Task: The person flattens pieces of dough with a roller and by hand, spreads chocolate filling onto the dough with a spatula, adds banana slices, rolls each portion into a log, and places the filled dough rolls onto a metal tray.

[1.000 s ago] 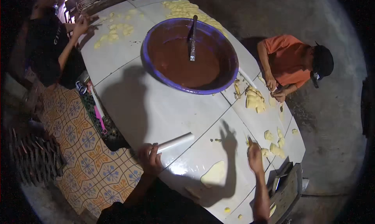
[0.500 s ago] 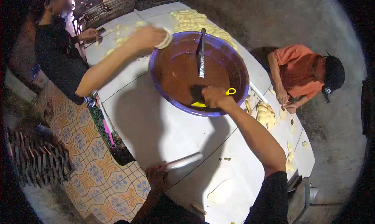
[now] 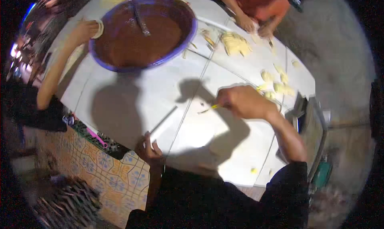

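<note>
My left hand (image 3: 151, 150) is closed round one end of a pale pipe-like rod (image 3: 165, 123), held low at the near edge of the white tiled table (image 3: 120, 87). Out over the table, my right hand (image 3: 244, 103) grips a small yellow-handled tool (image 3: 215, 107). A thin dark end of it points left, close to the tiles; its exact kind is unclear. Farther off to the left stands a large purple basin (image 3: 195, 27) with brown filling (image 3: 144, 47). A long metal utensil (image 3: 139, 15) leans inside it.
A co-worker's hand (image 3: 86, 30) with a pale ring-shaped piece is at the basin's left rim. Another person in orange (image 3: 258, 5) works at the far right. Pale dough pieces (image 3: 234, 44) lie nearby. A green crate (image 3: 92, 135) with a pink-handled tool sits beside the table's left edge.
My right hand has left the basin with the yellow-handled tool and come toward me over the table. The view has turned, so the basin appears farther up and left.
</note>
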A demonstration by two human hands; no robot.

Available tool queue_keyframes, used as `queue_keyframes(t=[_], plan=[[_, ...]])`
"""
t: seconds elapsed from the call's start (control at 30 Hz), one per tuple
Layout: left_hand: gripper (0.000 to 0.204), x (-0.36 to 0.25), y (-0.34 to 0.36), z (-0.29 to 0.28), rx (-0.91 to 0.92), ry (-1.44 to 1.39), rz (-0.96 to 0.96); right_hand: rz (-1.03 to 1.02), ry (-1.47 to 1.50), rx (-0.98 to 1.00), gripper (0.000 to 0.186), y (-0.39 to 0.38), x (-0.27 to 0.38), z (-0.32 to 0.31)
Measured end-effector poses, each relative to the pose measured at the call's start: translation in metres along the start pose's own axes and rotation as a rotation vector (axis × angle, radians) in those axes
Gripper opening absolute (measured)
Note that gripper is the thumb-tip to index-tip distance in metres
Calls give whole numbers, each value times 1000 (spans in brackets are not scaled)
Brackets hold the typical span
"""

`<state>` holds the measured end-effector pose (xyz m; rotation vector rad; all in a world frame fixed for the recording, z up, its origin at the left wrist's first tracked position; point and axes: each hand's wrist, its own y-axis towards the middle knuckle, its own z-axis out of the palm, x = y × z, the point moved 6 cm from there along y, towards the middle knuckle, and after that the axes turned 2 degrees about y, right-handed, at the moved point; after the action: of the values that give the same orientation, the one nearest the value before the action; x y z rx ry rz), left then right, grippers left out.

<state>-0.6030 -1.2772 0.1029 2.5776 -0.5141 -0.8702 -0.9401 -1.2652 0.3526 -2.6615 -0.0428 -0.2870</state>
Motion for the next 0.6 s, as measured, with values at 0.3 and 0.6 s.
queue_keyframes(t=[0.3,0.6], plan=[[34,-12,-2,12,-8,-62,5,278,283,-551,46,-145,33,262],[40,-36,21,-3,2,160,180,365,364,-589,39,-160,34,291]])
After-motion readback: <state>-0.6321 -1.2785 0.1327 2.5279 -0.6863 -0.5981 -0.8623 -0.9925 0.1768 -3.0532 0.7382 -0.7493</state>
